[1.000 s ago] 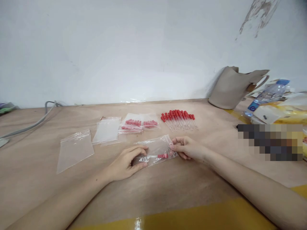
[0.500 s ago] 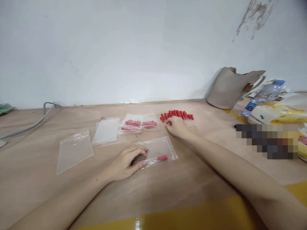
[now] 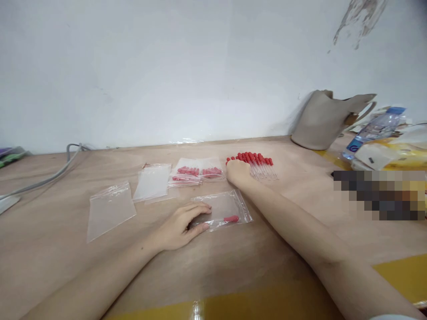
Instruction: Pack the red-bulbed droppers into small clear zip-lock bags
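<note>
Across the left end of a clear zip bag (image 3: 220,204) lies my left hand (image 3: 183,224), thumb and fingers apart, touching the plastic. A dropper with a red rubber bulb (image 3: 231,219) is inside this bag; its clear tube runs toward my left fingertips. My right hand (image 3: 238,172) is curled closed at the left end of a row of red-bulbed droppers (image 3: 255,159). Its back faces me, so its fingertips and anything in them are hidden. The row's thin clear tubes point toward me.
Left of the row lie zip bags with red-bulbed droppers (image 3: 193,172), a stack of zip bags (image 3: 153,181) and a single zip bag (image 3: 111,211). A grey-beige container (image 3: 316,120), a water bottle (image 3: 373,133) and a yellow-white package (image 3: 390,155) stand at the right. A grey cable (image 3: 50,174) runs at left.
My right hand has curled in and shifted slightly left against the dropper row, its fingers now out of sight. My left hand stays on the bag. The whole view has shifted a little.
</note>
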Available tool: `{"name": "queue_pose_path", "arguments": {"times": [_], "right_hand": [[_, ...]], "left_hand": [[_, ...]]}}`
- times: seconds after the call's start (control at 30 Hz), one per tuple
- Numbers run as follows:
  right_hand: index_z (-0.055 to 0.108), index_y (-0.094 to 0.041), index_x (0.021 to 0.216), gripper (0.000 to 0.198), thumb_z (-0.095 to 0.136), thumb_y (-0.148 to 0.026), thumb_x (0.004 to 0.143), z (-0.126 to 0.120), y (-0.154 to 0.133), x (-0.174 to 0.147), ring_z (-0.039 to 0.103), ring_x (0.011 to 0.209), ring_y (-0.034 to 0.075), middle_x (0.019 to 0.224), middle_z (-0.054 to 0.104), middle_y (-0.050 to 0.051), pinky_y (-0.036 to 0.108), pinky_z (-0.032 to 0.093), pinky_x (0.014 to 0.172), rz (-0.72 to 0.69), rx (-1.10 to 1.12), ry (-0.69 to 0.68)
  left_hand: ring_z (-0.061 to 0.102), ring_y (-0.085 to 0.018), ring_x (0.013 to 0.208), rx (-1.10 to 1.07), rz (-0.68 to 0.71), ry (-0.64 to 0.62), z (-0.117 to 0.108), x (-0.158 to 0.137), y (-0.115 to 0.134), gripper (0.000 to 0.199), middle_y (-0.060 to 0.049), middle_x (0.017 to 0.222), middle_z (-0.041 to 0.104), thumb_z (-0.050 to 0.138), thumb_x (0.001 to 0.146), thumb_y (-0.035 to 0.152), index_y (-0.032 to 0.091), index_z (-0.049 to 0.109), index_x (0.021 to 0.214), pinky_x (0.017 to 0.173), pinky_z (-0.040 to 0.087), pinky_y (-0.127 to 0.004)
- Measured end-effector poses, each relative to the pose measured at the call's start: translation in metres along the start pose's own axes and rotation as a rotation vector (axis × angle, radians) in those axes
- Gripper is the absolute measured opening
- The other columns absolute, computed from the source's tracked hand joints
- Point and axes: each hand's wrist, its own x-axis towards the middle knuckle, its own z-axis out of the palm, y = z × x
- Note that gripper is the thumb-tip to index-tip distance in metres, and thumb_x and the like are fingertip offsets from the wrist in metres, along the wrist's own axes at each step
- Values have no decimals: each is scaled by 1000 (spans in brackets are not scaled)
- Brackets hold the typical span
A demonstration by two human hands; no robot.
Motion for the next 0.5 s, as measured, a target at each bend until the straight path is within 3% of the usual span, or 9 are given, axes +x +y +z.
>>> {"name": "queue_pose_path", "arguments": {"times": [0.2,0.27,0.33,0.5], "right_hand": [[64,-12,81,20,49,-25,83,-21,16,-16,62,86,25,86,66,17,32,45,70,-14,103,-29],[60,-14,80,21,47,-29,85,-28,31,-27,62,76,20,79,65,13,29,44,68,-81,320,-32],[54,-15,90,18,47,-30,85,-29,50,-40,59,68,16,70,62,6,27,44,65,-143,627,-17],[21,-22,127,68,59,-40,74,-10,84,-71,44,44,8,65,48,-7,22,38,42,-131,1223,-29]], "left_hand": [[49,-21,115,9,2,-9,0,0,-2,32,-6,123,55,48,90,30,21,51,121,97,42,-39],[48,-21,117,19,7,-25,0,0,-3,33,-6,124,55,47,90,30,21,51,122,98,41,-39],[47,-21,118,36,8,-47,0,1,-4,34,-6,127,52,45,91,29,22,51,124,100,39,-39],[43,-20,122,80,-2,-100,-1,2,-4,36,-4,133,47,40,93,25,24,47,128,103,36,-40]]}}
